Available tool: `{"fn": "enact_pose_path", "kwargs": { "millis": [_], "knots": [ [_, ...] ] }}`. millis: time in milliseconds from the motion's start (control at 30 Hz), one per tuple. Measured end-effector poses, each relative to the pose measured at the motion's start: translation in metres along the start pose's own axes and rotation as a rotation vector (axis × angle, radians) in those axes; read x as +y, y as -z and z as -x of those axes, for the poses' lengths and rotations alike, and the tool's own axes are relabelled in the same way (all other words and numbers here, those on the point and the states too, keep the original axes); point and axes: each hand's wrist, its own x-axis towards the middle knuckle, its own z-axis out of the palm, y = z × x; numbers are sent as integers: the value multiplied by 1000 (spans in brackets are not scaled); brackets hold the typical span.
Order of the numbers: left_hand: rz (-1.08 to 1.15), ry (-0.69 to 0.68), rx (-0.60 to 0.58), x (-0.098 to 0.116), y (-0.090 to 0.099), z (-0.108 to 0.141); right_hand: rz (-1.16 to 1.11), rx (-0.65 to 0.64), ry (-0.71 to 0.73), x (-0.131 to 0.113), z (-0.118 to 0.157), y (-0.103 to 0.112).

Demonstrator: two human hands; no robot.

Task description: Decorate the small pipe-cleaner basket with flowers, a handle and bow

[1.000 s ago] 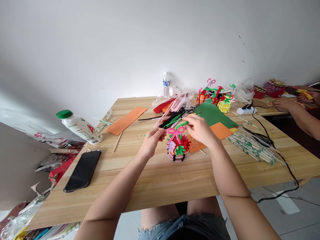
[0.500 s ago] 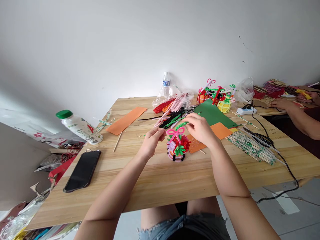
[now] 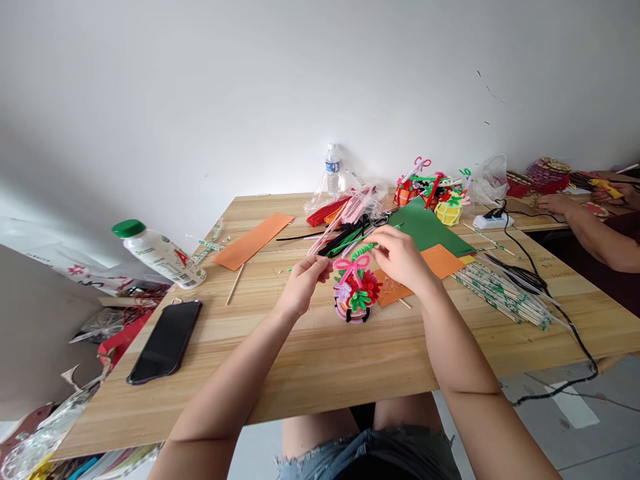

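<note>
A small flower basket [image 3: 354,308] made of pipe cleaners stands upright on the wooden table in front of me. Red, lilac and green flowers fill it, and a pink bow [image 3: 351,267] is on its twisted green handle [image 3: 361,251]. My left hand [image 3: 307,283] is closed in a pinch at the left loop of the bow. On the other side, my right hand [image 3: 400,257] is closed, thumb and fingers pinching the green handle near its top right. The fingertips partly hide what they grip.
Loose pipe cleaners [image 3: 345,217], green paper [image 3: 427,227] and finished baskets [image 3: 449,210] lie behind. Wrapped sticks [image 3: 505,293] and a black cable [image 3: 570,327] are right; a phone [image 3: 165,341] and white bottle [image 3: 160,253] left. Another person's hand [image 3: 553,203] works far right.
My hands and the basket look the same as before. At the far right, the other person's hand has shifted slightly to the left.
</note>
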Motion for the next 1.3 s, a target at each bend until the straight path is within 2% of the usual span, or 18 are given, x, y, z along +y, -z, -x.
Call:
{"fn": "enact_pose_path", "kwargs": {
  "millis": [133,233,467,933,1300],
  "knots": [
    [-7,-26,-15,-3,2,-1,13,-18,-20,0,0,0],
    [-16,-100,-57,-3,1,1,23,-26,-26,-2,-1,-1],
    [-36,-118,-126,6,-13,9,44,-31,-32,-3,-1,-2],
    [-163,-154,-44,10,-22,6,52,-31,-21,-6,-1,-4],
    [-326,-332,-18,11,-22,4,54,-29,-24,-6,-1,-4]
  ]
}}
